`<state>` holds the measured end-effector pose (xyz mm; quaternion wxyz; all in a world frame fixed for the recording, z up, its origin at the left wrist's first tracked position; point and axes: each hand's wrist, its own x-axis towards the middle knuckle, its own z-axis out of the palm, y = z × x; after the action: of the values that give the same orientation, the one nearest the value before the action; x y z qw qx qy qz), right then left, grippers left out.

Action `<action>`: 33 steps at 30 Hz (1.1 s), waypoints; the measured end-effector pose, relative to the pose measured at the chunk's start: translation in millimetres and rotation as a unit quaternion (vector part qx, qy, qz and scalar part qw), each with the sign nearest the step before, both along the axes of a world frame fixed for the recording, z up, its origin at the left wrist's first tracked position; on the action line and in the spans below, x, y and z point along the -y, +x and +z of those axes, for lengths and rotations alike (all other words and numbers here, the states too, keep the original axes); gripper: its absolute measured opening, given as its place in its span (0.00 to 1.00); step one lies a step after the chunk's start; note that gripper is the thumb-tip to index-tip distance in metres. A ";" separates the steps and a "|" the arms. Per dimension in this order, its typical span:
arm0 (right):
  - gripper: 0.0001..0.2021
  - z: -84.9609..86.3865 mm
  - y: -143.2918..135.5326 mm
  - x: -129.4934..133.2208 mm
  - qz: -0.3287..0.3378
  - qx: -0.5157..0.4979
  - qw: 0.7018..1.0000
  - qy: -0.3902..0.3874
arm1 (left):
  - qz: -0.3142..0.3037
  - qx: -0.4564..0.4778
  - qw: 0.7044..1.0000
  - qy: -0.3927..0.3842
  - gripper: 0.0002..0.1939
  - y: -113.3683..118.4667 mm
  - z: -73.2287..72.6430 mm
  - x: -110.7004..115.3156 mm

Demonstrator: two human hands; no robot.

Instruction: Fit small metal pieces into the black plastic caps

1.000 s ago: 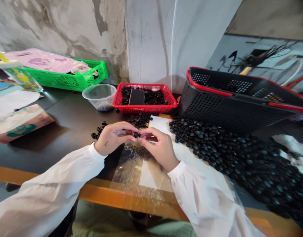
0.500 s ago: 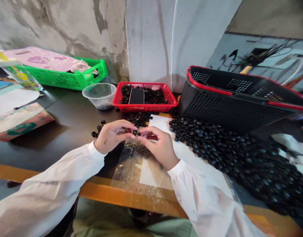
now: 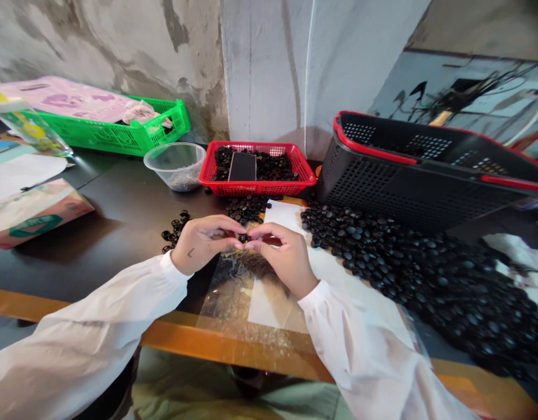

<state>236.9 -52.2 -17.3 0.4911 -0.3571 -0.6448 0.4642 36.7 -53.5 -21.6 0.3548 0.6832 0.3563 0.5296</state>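
Between the fingertips of both my hands is a small black round part, like a cap or button [image 3: 243, 238]. My left hand [image 3: 198, 245] pinches it from the left, thumb below and index finger above. From the other side, my right hand [image 3: 287, 254] closes thumb and index finger on the same part. Beneath the hands lies a heap of thin, fine pieces [image 3: 255, 265], too small to name, on a clear sheet [image 3: 223, 306] and white paper [image 3: 269, 309]. Several loose black round parts [image 3: 175, 230] lie just left of my left hand.
To the right spreads a large pile of black round parts [image 3: 395, 262], with a black basket [image 3: 383, 181] behind it. A red basket [image 3: 260, 189] holds more parts and a phone [image 3: 243, 167]. Further left are a clear bowl [image 3: 164, 166], green crate [image 3: 159, 140], tissue box [image 3: 41, 213] and cup [image 3: 37, 131].
My right fingertips have moved in against the black part, and both hands' fingertips now nearly meet around it. Objects on the table look unmoved apart from a slight camera shift.
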 end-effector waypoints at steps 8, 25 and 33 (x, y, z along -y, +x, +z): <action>0.07 3.6 -4.6 5.8 0.000 -0.045 0.999 -0.029 | 0.030 0.032 0.999 -0.030 0.12 3.6 -1.3 3.0; 0.04 4.8 -1.8 8.4 -0.034 -0.010 0.997 0.069 | 0.021 -0.019 0.999 0.040 0.10 -1.4 -6.9 1.1; 0.19 0.7 -4.4 6.7 0.006 -0.051 0.999 -0.019 | 0.030 -0.070 0.989 0.127 0.10 -3.1 -9.2 -3.1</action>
<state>232.5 -58.8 -16.6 0.5133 -0.3387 -0.6121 0.4971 33.6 -50.4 -30.8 0.2233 0.7472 0.3305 0.5316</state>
